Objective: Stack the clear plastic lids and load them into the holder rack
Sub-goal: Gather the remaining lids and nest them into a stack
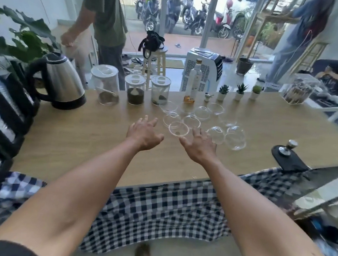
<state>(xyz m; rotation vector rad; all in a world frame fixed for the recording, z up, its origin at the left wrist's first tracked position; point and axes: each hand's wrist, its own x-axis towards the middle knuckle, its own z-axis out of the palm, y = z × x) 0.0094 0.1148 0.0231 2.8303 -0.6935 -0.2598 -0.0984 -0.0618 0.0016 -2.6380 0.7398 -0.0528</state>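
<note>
Several clear dome lids lie scattered on the wooden table (79, 139), the nearest one (178, 129) rim-up between my two hands. Others lie behind it (191, 121) and to the right, such as a dome (236, 138) lying on its side. My left hand (143, 132) hovers with fingers spread just left of the nearest lid, holding nothing. My right hand (199, 143) reaches with straight fingers just right of that lid, empty too. The black holder rack (0, 114), filled with stacked clear lids or cups, stands at the table's left edge.
A steel kettle (62, 81) and three lidded jars (135, 91) stand at the back left. A tall bottle (194, 82) and small potted plants (223, 93) line the far edge. A black tamper mat (289, 157) lies on the right. A person (104, 17) stands behind the table.
</note>
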